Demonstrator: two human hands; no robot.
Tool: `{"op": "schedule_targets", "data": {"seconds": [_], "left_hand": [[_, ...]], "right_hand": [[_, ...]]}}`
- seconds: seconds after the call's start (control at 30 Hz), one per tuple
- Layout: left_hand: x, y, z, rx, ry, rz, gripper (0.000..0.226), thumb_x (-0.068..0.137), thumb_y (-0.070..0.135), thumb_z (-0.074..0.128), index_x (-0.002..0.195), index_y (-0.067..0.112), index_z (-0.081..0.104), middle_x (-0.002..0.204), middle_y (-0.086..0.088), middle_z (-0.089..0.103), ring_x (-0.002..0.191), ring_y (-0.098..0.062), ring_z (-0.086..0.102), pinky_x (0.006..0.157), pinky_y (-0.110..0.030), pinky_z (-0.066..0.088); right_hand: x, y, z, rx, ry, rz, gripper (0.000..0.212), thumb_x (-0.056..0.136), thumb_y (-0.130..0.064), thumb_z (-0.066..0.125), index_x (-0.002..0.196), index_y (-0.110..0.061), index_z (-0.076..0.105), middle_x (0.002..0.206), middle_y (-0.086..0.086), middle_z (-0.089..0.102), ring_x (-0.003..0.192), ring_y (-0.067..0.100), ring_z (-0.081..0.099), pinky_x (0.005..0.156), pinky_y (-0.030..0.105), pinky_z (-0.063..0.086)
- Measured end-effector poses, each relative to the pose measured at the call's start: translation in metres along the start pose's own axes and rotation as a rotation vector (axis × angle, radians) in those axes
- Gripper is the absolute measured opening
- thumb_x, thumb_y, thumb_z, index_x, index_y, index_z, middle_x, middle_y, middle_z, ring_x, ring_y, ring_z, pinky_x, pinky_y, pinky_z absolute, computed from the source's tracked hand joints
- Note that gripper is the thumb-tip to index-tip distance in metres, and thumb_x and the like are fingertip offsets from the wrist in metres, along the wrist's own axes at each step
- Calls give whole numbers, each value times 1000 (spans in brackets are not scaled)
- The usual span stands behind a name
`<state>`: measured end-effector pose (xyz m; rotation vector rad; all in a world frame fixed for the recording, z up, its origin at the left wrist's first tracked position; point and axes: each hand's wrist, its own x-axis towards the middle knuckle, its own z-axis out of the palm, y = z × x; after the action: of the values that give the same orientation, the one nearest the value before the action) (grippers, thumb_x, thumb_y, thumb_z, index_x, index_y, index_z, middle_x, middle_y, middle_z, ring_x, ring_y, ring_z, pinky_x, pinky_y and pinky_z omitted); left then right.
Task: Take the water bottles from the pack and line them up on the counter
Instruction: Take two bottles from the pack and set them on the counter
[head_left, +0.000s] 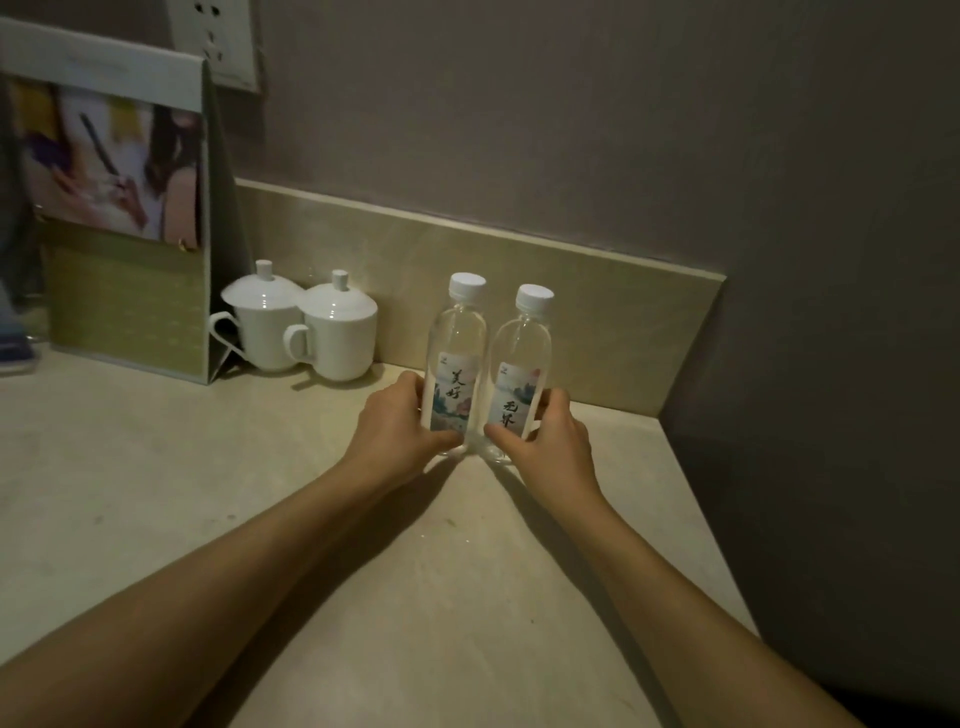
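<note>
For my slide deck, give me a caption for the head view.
Left hand and right hand each hold an upright water bottle side by side on the counter.

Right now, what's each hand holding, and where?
Left hand grips the left bottle at its lower label; right hand grips the right bottle likewise.

Dim room: beige stone counter (156, 467) set in a corner of grey-mauve walls (571, 114), matching low backsplash (519, 270) along the rear, white socket plate (218, 41) high at left.
</note>
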<state>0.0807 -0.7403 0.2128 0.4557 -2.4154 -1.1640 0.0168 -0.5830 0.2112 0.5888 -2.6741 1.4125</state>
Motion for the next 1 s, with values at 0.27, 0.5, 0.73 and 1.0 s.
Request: {"op": "schedule_targets", "data": {"seconds": [0.27, 0.5, 0.73, 1.0], "left_hand": [[10, -5, 7, 54, 157, -4, 48, 75, 22, 82, 116, 10, 60, 116, -8, 60, 105, -24, 62, 90, -40, 57], [23, -11, 6, 97, 294, -47, 40, 80, 19, 78, 109, 11, 52, 112, -7, 53, 102, -25, 56, 87, -40, 55], [44, -15, 1, 181, 320, -73, 40, 82, 16, 75, 115, 7, 54, 117, -12, 52, 107, -29, 55, 90, -38, 52], [57, -16, -11, 410, 260, -34, 38, 85, 25, 73, 114, 7, 55, 111, -14, 63, 102, -32, 63, 81, -41, 55]], "right_hand": [[13, -9, 21, 19, 45, 23, 48, 79, -36, 77, 110, -22, 43, 117, 2, 62, 102, 23, 64, 81, 46, 59], [28, -23, 37, 10, 47, 30, 49, 81, -34, 76, 113, -16, 44, 119, 7, 61, 104, 26, 62, 84, 48, 56], [47, -34, 51, -33, 42, 57, 57, 83, -36, 74, 124, -12, 42, 127, 12, 53, 115, 31, 55, 90, 50, 51], [62, -36, 66, -67, 78, 60, 56, 82, -40, 73, 120, -11, 42, 123, 13, 52, 111, 34, 55, 84, 45, 49]]}}
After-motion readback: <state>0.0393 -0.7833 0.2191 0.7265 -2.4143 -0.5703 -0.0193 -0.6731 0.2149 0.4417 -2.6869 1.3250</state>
